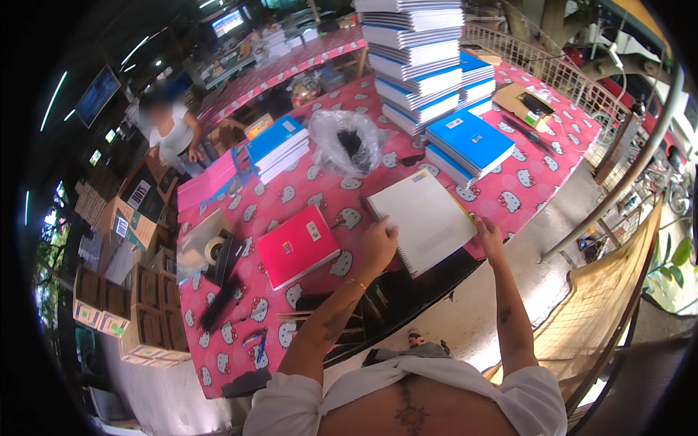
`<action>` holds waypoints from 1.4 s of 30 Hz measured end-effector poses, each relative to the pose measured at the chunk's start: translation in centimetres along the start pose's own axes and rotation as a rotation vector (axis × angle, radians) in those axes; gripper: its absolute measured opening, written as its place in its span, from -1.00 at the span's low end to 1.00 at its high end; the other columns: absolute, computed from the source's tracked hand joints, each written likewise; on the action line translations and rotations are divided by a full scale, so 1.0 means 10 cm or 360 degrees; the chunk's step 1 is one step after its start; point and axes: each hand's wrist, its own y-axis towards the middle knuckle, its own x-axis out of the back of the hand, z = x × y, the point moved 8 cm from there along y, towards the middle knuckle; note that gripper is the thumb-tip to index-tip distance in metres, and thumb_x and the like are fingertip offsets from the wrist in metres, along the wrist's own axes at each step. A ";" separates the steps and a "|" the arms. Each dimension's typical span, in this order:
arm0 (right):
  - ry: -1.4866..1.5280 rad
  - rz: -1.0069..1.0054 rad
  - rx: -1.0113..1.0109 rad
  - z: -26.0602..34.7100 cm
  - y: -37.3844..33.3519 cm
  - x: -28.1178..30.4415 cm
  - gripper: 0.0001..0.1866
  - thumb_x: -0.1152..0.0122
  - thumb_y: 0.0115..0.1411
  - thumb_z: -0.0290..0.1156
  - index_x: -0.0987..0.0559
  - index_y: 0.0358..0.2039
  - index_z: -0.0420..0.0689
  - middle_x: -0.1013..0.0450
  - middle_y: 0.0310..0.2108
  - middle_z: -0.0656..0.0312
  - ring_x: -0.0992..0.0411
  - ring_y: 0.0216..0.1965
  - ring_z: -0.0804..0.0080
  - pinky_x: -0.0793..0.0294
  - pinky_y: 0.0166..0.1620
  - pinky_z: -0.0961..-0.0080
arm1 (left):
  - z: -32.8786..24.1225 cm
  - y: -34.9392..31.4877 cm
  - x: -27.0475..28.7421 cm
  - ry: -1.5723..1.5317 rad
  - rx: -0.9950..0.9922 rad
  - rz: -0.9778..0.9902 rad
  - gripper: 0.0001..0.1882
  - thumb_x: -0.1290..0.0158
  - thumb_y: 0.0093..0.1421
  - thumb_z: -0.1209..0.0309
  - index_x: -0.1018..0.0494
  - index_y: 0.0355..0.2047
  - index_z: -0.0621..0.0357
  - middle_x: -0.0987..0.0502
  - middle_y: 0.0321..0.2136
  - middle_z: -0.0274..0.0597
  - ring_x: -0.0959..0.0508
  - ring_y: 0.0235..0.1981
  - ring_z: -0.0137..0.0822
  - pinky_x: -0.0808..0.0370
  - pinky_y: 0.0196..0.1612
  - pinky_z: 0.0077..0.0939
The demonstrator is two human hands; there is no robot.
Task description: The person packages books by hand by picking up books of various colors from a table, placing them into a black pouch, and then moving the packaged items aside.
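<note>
A spiral notebook [427, 218] with a plain whitish cover faces up in front of me, near the table's front edge. My left hand [379, 245] grips its left edge, beside a dark coil. At the opposite edge runs a yellow coil [465, 211], and my right hand [489, 237] is closed there with thumb and finger at the notebook's corner. The undersides of the fingers are hidden. To the left of my left hand lies a red-covered notebook [298, 245]. Beyond the whitish notebook sits a short stack of blue-covered notebooks [471, 144].
Tall notebook stacks [411, 65] rise at the back. A clear plastic bag [345, 142] holds something dark. At left are a tape dispenser [222, 254], black coils [220, 301] and blue notebooks [276, 145]. Cardboard boxes [149, 312] stand beside the table; a person [173, 131] is beyond it.
</note>
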 end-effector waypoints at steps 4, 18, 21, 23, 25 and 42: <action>-0.0442 -0.0006 0.0034 0.19 -0.03 -0.03 -0.59 -0.30 0.22 -0.20 -0.59 -0.03 -0.21 -0.62 -0.30 0.11 -0.59 -0.28 0.35 -0.51 -0.17 0.46 | 0.06 0.04 -0.02 0.0037 -0.0148 0.0074 -0.60 -0.20 0.19 0.25 -0.52 -0.04 0.25 -0.60 -0.33 0.13 -0.61 -0.27 0.06 -0.50 -0.24 -0.12; 0.0225 0.0782 0.0370 1.69 -1.44 -2.11 -0.70 -0.22 0.29 -0.38 -0.55 0.00 -0.20 -0.56 -0.25 0.07 -0.57 -0.21 0.36 -0.53 -0.11 0.48 | 2.26 -0.76 1.75 0.0645 -0.0456 0.0352 -0.60 -0.12 0.27 0.20 -0.50 0.06 0.09 -0.55 -0.02 0.15 -0.54 0.02 0.12 -0.51 0.03 -0.12; 0.0098 0.0896 0.0090 1.00 -1.45 -2.82 -0.60 -0.23 0.27 -0.32 -0.51 0.07 -0.19 -0.55 -0.22 0.03 -0.57 -0.18 0.29 -0.53 -0.11 0.44 | 2.25 -0.58 1.78 0.0251 -0.0249 0.0476 -0.62 -0.06 0.33 0.19 -0.49 0.08 0.09 -0.60 -0.15 0.16 -0.60 -0.09 0.11 -0.55 -0.08 -0.10; -0.0009 0.0947 -0.0140 0.77 -1.40 -3.18 -0.55 -0.25 0.24 -0.30 -0.48 0.10 -0.20 -0.55 -0.19 -0.01 -0.57 -0.15 0.21 -0.54 -0.10 0.38 | 2.21 -0.54 1.85 0.0273 -0.0191 0.0470 -0.64 -0.02 0.35 0.18 -0.50 0.05 0.08 -0.60 -0.27 0.16 -0.61 -0.20 0.14 -0.55 -0.16 -0.07; -0.0560 0.0944 -0.0066 0.74 -1.30 -3.46 -0.46 -0.26 0.17 -0.29 -0.46 0.14 -0.20 -0.54 -0.17 -0.08 -0.55 -0.13 0.01 -0.53 -0.05 0.21 | 2.23 -0.53 1.87 0.0289 -0.0135 0.0448 -0.65 0.01 0.37 0.17 -0.51 0.02 0.08 -0.61 -0.38 0.16 -0.62 -0.30 0.16 -0.55 -0.24 -0.03; 0.0837 0.0825 -0.0986 1.21 -0.85 -4.18 -0.50 -0.25 0.21 -0.19 -0.50 0.11 -0.14 -0.47 0.02 0.14 -0.44 0.06 0.16 -0.51 -0.05 0.11 | 2.47 -0.75 1.90 0.0142 0.0089 0.0106 -0.63 0.01 0.35 0.15 -0.50 0.03 0.08 -0.59 -0.27 0.20 -0.58 -0.21 0.22 -0.51 -0.21 0.08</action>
